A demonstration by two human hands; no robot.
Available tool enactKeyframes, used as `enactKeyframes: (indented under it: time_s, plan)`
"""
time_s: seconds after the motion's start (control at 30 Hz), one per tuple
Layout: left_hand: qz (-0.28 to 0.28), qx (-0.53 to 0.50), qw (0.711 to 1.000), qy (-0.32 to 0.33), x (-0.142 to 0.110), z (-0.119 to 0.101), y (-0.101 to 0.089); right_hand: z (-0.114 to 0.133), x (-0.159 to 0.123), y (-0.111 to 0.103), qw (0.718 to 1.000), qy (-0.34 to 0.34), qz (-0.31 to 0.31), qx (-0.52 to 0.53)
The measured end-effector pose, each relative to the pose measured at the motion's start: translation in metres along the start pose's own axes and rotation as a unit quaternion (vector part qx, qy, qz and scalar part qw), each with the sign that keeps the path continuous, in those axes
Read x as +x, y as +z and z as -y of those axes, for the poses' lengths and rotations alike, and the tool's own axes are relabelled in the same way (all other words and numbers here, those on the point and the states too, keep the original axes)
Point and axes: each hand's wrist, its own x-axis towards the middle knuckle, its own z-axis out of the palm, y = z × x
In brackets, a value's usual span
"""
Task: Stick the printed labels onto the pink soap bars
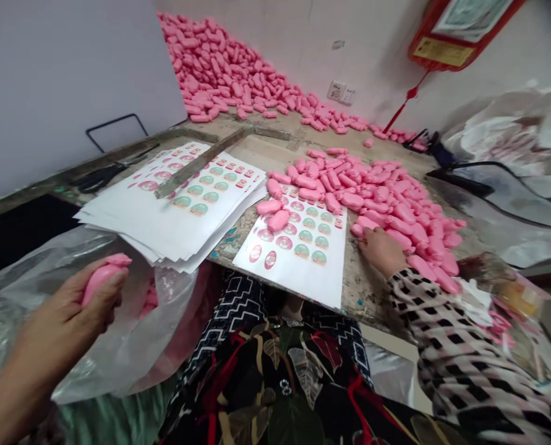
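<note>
My left hand (78, 304) is closed round a pink sausage-shaped packet (102, 279) with a pinched end, held above an open clear plastic bag (173, 303). More pink packets (149, 300) show inside that bag. At the near edge of a loose pile of the same pink packets (391, 198), my right hand (383, 250) has its fingers closed on one packet (359, 228); part of the grip is hidden. A sheet of round and oval stickers (298, 278) lies left of this hand, with several packets resting on its upper part.
A stack of sticker sheets (164, 228) lies on the left under a wooden strip (201, 164). Dark scissors (101, 178) are beside it. A large heap of pink packets (238, 74) leans against the wall. Plastic bags (502, 136) stand at the right.
</note>
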Motion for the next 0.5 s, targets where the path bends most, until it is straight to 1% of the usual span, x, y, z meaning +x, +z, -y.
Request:
enactKeyframes:
  time_s: [0.07,0.1,0.13,0.17,0.2,0.23,0.27,0.3,0.33,0.37,0.4,0.43,0.47,0.5]
  plan:
    - [-0.032,0.150,0.988,0.006,0.003,0.009,-0.009,-0.007,0.004,0.004,1.000,-0.013,0.004,-0.004]
    - [-0.054,0.202,0.978,0.022,0.003,0.009,-0.010,-0.010,0.005,0.004,1.000,-0.016,0.008,-0.002]
    - [-0.059,0.219,0.973,0.044,0.002,0.005,-0.008,-0.012,0.004,0.003,1.000,-0.017,0.010,0.002]
    - [-0.064,0.203,0.975,0.063,0.000,-0.002,-0.004,-0.010,0.001,-0.001,1.000,-0.017,0.007,0.011]
    - [-0.062,0.155,0.983,0.074,-0.003,-0.011,0.003,-0.006,-0.006,-0.006,0.999,-0.020,-0.002,0.025]
    - [-0.037,0.076,0.994,0.069,-0.006,-0.022,0.012,0.001,-0.015,-0.012,0.998,-0.028,-0.017,0.046]
    - [-0.008,-0.036,0.998,0.050,-0.009,-0.033,0.025,0.012,-0.028,-0.018,0.996,-0.042,-0.035,0.074]
    - [0.061,-0.157,0.986,0.018,-0.012,-0.045,0.041,0.025,-0.043,-0.024,0.989,-0.075,-0.054,0.112]
    - [0.151,-0.271,0.951,-0.013,-0.014,-0.056,0.058,0.041,-0.059,-0.029,0.978,-0.119,-0.070,0.158]
    - [0.238,-0.371,0.896,-0.046,-0.016,-0.066,0.077,0.058,-0.075,-0.034,0.959,-0.174,-0.078,0.208]
    - [0.318,-0.441,0.835,-0.087,-0.018,-0.074,0.096,0.075,-0.091,-0.039,0.934,-0.235,-0.076,0.257]
    - [0.394,-0.479,0.773,-0.135,-0.019,-0.081,0.114,0.090,-0.105,-0.043,0.907,-0.289,-0.075,0.297]
    - [0.449,-0.502,0.719,-0.173,-0.020,-0.086,0.129,0.102,-0.116,-0.047,0.885,-0.337,-0.057,0.315]
    - [0.489,-0.515,0.674,-0.202,-0.022,-0.089,0.142,0.111,-0.125,-0.050,0.871,-0.369,-0.031,0.323]
